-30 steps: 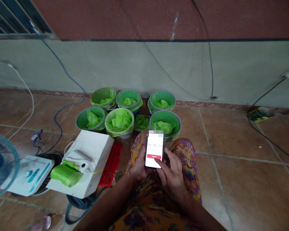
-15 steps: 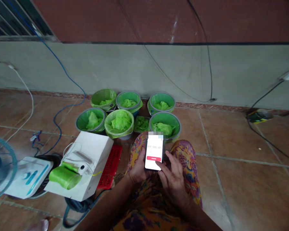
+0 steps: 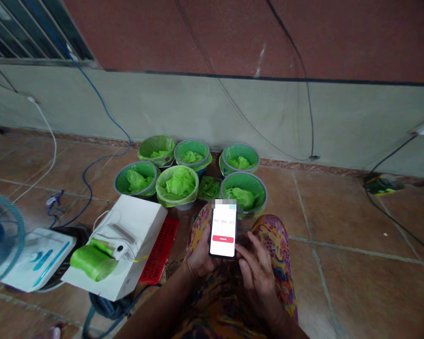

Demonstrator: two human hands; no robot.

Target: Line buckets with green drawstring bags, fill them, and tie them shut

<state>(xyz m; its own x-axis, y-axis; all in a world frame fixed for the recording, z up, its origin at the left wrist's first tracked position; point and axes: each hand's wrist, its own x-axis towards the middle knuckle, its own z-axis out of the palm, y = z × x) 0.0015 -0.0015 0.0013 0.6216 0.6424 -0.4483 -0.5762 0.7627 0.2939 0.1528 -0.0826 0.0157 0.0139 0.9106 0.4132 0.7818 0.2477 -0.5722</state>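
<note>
My left hand (image 3: 202, 254) is wrapped round a smartphone (image 3: 222, 247), held upright above my lap. Its bright screen carries a timer reading 00 00 05 and a red button. Beside the phone's lower right edge is my right hand (image 3: 257, 268), its fingers apart and slightly bent, holding nothing. Past the phone stand several bins lined with green bags, among them a front right bin (image 3: 265, 195) and a front middle bin (image 3: 159, 190). Crumpled green plastic lies inside them. A small tray (image 3: 217, 181) of green material sits between these two.
To my left stands a white box (image 3: 141, 212) with a roll of green bags (image 3: 92, 261) and a white device on top. A red basket (image 3: 159, 259) lies beside it. Farther left are a white-lidded container (image 3: 35, 259) and a fan (image 3: 21, 235). A blue cable (image 3: 106, 108) crosses the floor.
My right hand's fingers have drawn back from the screen to the phone's right side. The view has shifted slightly, and the left hand still holds the phone.
</note>
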